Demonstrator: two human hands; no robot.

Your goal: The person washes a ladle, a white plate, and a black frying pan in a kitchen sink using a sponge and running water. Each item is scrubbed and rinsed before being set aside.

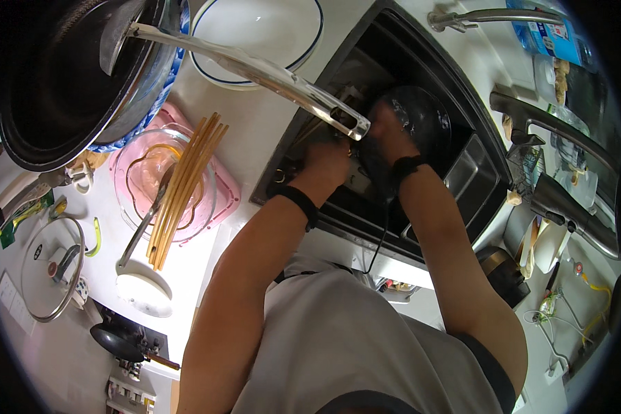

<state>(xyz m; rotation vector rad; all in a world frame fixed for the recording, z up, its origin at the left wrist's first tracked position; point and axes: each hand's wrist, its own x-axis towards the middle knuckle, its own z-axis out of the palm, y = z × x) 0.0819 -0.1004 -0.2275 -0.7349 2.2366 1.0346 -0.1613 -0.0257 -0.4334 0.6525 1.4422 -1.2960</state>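
Both hands are down inside a black double sink and blurred. My right hand is at a dark, wet round pan, its fingers at the near side; I cannot tell how it holds the pan. My left hand is lower and to the left, over dark items in the same basin. Its fingers are too blurred to tell what they touch. A dark cord hangs over the sink's front edge. A long metal utensil handle crosses above, its slotted end partly in front of the hands' area.
Left of the sink, chopsticks and a spoon lie across a glass bowl on a pink container. Behind are a black pot and white bowls. A faucet stands right; a glass lid is far left.
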